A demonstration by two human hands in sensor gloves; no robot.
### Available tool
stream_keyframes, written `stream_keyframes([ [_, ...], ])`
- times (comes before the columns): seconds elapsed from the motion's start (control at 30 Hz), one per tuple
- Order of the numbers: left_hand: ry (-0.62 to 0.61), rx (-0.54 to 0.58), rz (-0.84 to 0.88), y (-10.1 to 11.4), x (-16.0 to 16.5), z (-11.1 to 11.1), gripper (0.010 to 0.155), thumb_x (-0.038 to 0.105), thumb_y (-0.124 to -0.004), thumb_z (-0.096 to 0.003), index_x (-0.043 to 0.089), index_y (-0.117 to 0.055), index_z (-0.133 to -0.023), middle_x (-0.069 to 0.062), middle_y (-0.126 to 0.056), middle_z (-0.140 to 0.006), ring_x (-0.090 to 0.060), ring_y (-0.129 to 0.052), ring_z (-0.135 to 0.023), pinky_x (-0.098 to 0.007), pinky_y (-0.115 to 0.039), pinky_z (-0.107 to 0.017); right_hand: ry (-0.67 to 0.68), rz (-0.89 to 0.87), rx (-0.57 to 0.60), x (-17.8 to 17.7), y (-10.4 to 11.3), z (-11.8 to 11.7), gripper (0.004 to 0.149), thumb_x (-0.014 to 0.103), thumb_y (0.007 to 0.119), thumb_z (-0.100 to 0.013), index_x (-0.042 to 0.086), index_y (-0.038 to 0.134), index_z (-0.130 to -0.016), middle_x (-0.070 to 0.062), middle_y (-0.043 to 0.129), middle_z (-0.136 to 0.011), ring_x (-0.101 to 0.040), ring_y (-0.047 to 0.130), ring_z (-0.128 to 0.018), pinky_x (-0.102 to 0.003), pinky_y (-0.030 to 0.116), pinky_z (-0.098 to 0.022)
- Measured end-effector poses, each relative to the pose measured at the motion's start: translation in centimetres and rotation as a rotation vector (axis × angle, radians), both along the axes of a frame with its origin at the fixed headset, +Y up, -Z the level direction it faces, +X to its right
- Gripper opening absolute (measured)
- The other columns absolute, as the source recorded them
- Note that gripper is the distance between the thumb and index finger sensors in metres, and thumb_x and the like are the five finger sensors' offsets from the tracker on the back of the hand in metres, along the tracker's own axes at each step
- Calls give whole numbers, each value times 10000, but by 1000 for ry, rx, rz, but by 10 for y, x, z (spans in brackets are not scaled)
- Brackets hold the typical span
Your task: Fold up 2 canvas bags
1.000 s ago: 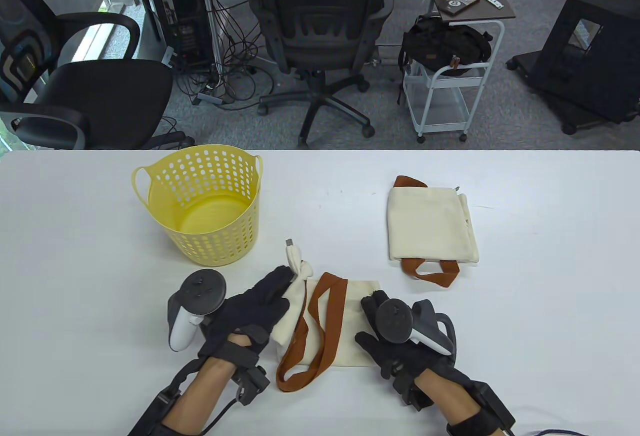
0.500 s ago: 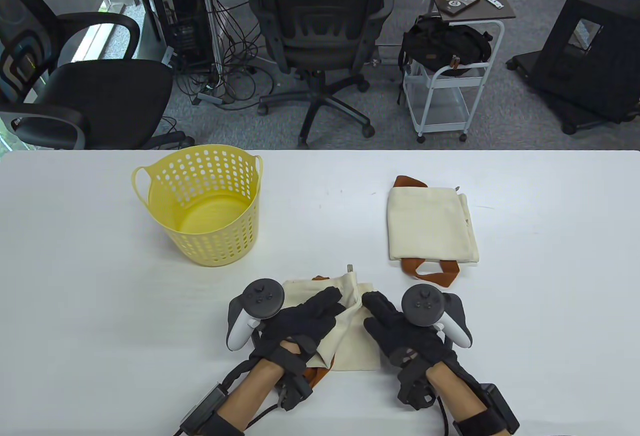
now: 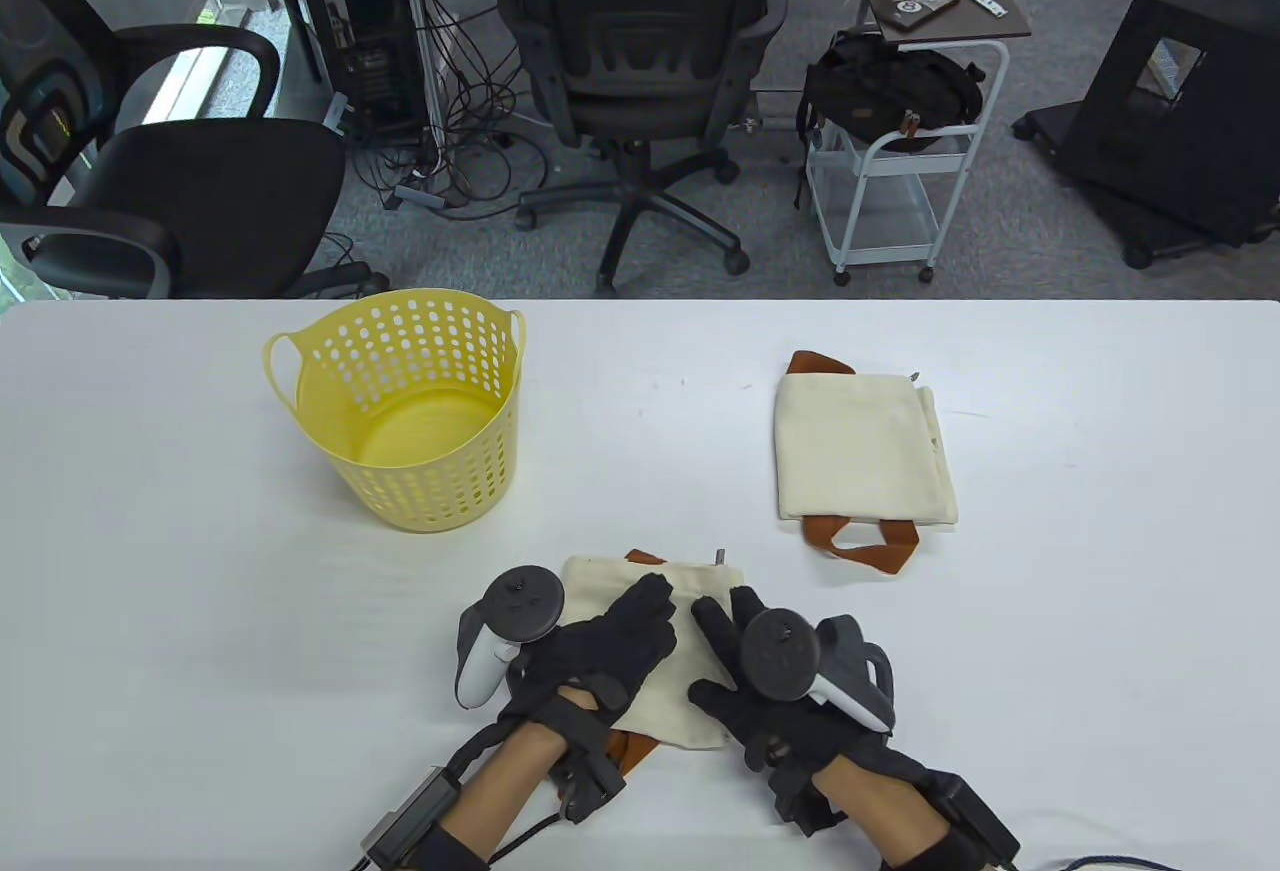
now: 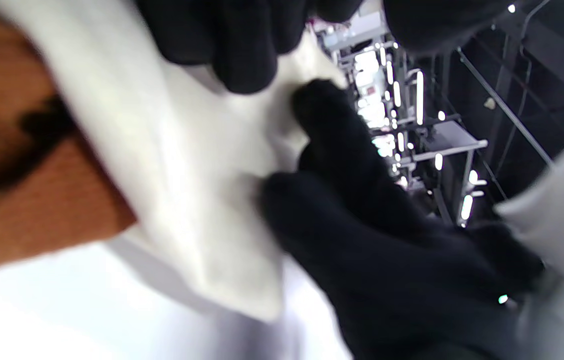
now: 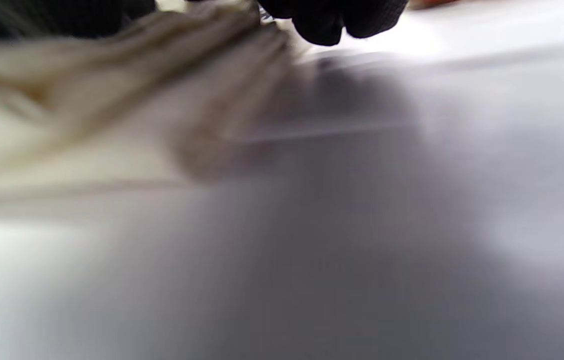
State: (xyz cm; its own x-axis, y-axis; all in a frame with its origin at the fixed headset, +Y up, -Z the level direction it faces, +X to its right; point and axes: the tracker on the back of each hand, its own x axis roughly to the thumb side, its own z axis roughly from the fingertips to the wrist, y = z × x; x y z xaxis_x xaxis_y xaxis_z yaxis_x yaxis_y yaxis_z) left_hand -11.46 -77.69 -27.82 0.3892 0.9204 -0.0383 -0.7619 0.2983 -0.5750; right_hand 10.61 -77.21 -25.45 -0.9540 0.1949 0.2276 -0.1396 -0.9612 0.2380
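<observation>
A cream canvas bag (image 3: 690,691) with brown straps lies folded at the table's near middle. My left hand (image 3: 615,636) lies flat on its left part, fingers spread. My right hand (image 3: 745,661) rests flat on its right part. A bit of brown strap (image 3: 632,751) sticks out under my left wrist. In the left wrist view the cream cloth (image 4: 187,165) and brown strap (image 4: 37,200) fill the frame. The right wrist view shows blurred cloth (image 5: 87,115). A second cream bag (image 3: 860,451) lies folded at the right, with a brown strap loop (image 3: 862,543) at its near edge.
A yellow perforated basket (image 3: 300,371) stands empty on the left of the white table (image 3: 1100,511). Office chairs, a white cart and a black box stand on the floor beyond the table's far edge.
My left hand swept the bag's left flap over to the right, covering the brown straps. Both hands then came down flat on the folded bag.
</observation>
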Motion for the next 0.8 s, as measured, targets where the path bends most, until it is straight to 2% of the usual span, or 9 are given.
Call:
stream_keyframes([
  [0.07,0,56,-31,11,-1,1,705,444,-756,-467,212,-433,-1049,-138,-476,-1101,-384,-704,-982,-577,-591,-731,12,37,2,-1,-3,-2,781,524,762,-448,348,308,-1058,-121,370,-1149,-347,564,-1043,-519,538,-765],
  [0.13,0,223,-183,30,-5,3,673,401,-754,-469,198,-469,-1044,-148,-495,-1096,-402,-708,-976,-600,-572,-729,-4,4,-14,0,-2,-5,781,494,777,-454,350,306,-1061,-117,375,-1152,-349,563,-1043,-531,533,-769],
  [0.17,-33,361,-348,42,-7,4,675,401,-759,-465,202,-473,-1043,-141,-501,-1098,-394,-714,-978,-599,-575,-731,-12,-10,-30,2,-2,-7,778,483,785,-454,360,312,-1059,-108,383,-1153,-337,568,-1043,-532,529,-771],
  [0.23,-133,519,-698,55,-10,5,701,468,-766,-452,246,-474,-1050,-89,-484,-1121,-357,-695,-1019,-582,-578,-750,-28,-23,-51,6,-2,-11,777,453,794,-461,366,303,-1057,-96,383,-1153,-322,561,-1043,-530,522,-775],
  [0.33,-318,479,-945,45,-19,6,830,560,-771,-417,273,-357,-1077,-56,-259,-1165,-375,-377,-1128,-629,-393,-796,-33,-26,-45,9,-2,-14,785,432,804,-462,350,302,-1059,-72,421,-1147,-298,589,-1032,-525,552,-768],
  [0.47,-372,276,-869,12,-31,6,961,615,-772,-371,268,-218,-1075,-35,-49,-1136,-373,-116,-1113,-649,-246,-788,-36,-8,-35,8,-2,-16,788,427,809,-461,335,310,-1063,-54,442,-1144,-279,597,-1024,-522,561,-768],
  [0.57,-397,197,-868,-8,-33,4,982,634,-737,-364,308,-102,-1039,45,94,-1072,-348,-14,-1077,-606,-147,-773,-31,-11,-50,7,-3,-17,778,431,806,-462,342,317,-1061,-49,432,-1145,-277,583,-1023,-523,547,-771],
  [0.7,-376,252,-951,-5,-30,7,973,658,-712,-352,319,-116,-1043,52,64,-1085,-361,-54,-1091,-612,-195,-788,-29,17,-80,2,4,-15,773,455,791,-470,321,314,-1063,-99,399,-1149,-380,530,-1034,-567,536,-746],
  [0.8,-377,231,-955,-6,-30,6,973,664,-713,-346,323,-127,-1044,61,62,-1087,-376,-58,-1090,-610,-193,-787,-33,114,7,-17,20,-13,778,503,776,-460,268,364,-1076,-145,324,-1157,-421,446,-1055,-586,501,-755],
])
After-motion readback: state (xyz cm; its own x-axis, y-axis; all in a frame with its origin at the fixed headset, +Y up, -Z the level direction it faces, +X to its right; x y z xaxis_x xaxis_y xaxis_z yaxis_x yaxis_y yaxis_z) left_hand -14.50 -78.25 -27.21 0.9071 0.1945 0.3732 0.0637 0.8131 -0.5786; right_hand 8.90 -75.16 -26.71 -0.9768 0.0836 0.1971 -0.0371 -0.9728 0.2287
